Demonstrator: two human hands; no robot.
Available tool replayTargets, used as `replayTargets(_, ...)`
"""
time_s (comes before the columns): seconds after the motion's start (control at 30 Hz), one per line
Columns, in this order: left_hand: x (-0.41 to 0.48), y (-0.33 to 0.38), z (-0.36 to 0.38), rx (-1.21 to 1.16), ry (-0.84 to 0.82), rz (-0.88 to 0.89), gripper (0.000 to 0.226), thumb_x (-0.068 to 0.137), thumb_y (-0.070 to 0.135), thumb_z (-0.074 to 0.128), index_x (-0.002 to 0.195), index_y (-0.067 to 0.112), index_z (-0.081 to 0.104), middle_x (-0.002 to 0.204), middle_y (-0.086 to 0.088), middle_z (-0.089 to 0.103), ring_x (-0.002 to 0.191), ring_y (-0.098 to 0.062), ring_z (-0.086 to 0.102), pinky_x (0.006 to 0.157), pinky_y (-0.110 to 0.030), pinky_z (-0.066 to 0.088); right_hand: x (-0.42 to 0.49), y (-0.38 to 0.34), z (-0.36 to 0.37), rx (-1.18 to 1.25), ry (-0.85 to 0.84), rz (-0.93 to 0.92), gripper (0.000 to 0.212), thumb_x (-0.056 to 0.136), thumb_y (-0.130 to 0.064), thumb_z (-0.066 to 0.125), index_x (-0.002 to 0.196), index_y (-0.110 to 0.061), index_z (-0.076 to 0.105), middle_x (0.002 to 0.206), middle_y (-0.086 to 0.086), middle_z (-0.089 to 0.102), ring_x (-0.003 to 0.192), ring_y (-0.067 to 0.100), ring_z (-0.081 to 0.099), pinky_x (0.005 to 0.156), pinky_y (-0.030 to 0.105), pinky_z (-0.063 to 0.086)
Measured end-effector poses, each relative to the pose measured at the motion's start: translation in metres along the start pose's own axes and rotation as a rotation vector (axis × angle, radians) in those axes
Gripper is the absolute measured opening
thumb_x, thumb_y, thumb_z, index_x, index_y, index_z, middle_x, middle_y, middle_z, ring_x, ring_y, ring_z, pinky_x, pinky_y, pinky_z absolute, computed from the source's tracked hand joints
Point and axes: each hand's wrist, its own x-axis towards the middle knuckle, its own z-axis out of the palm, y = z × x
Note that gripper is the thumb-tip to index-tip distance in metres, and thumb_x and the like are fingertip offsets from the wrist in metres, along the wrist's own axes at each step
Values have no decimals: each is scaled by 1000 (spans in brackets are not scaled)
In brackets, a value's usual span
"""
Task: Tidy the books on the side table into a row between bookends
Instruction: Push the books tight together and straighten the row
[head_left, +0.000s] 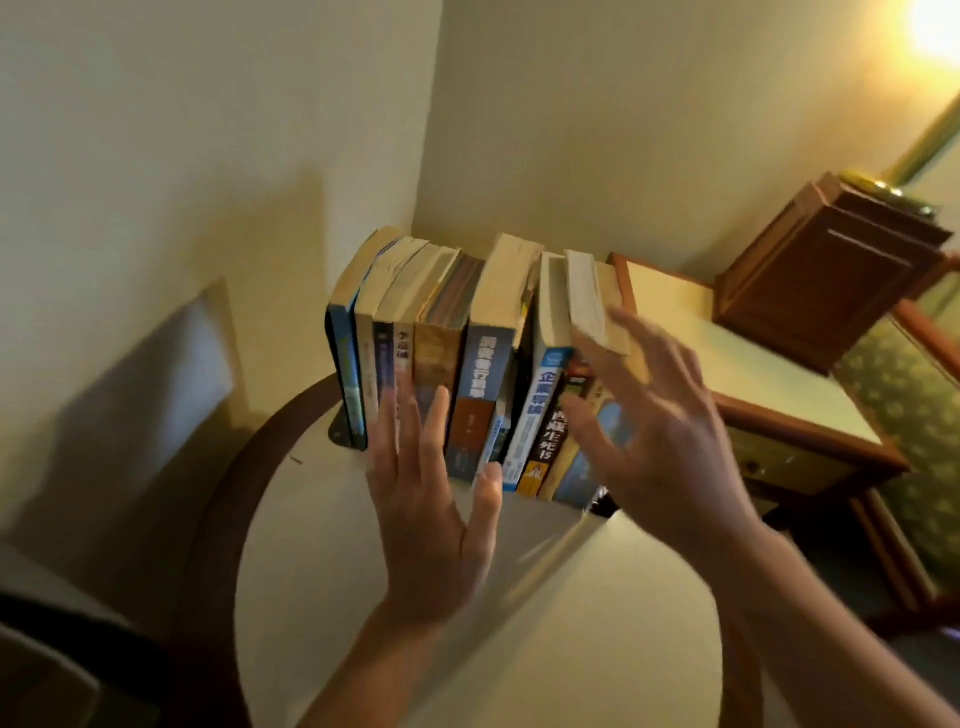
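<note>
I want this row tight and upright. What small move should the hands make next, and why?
Probably slide the open right hand leftward against the leaning paperbacks at the row's right end, while the open left hand steadies the upright paperbacks. The right group tilts away from the rest, and only the black metal bookend at the left end is in view.

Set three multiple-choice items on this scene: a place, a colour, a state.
1. Where is the wooden box? A on the round table; B on the neighbouring table, right of the books; C on the floor.
2. What colour is the spine of the leftmost book? A red; B green; C blue.
3. How are the books set? A stacked flat; B standing on end; C lying open.
Key: 1 B, it sits on the rectangular top; 2 C, the spine shows blue; 3 B, the spines stand in a row.
</note>
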Motion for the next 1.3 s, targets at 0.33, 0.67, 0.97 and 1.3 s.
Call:
replayTargets(0.33,31,-7,75,-143,394,-328,83,100,56,33,160,3,11,170,-14,-1,157,-28,-4,126,-50,4,146,21,30,72,-562,20,83,86,-79,33,158,-40,23,167,-10,20,153,20,20,124,50,18)
replayTargets(0.67,47,-17,117,-94,591,-260,84,102,56,29,154,-8,22,166,-26,11,156,-37,2,122,-62,9,185,36,60,26,-638,22,88,83,-90,26,158,-44,19,166,1,25,151,27,23,121,54,17)
replayTargets(0.97,50,-22,124,-48,653,-230,83,103,55,25,152,-12,23,163,-31,15,155,-42,6,123,-61,10,186,36,63,33,-623,16,93,75,-95,21,156,-50,18,164,-1,28,149,28,28,118,57,20)
replayTargets(1.3,50,-19,124,-24,620,-219,85,103,57,18,152,-12,15,162,-33,12,154,-45,5,121,-66,9,185,32,61,2,-647,11,91,78,-93,18,157,-48,14,164,0,27,149,27,27,119,58,19)
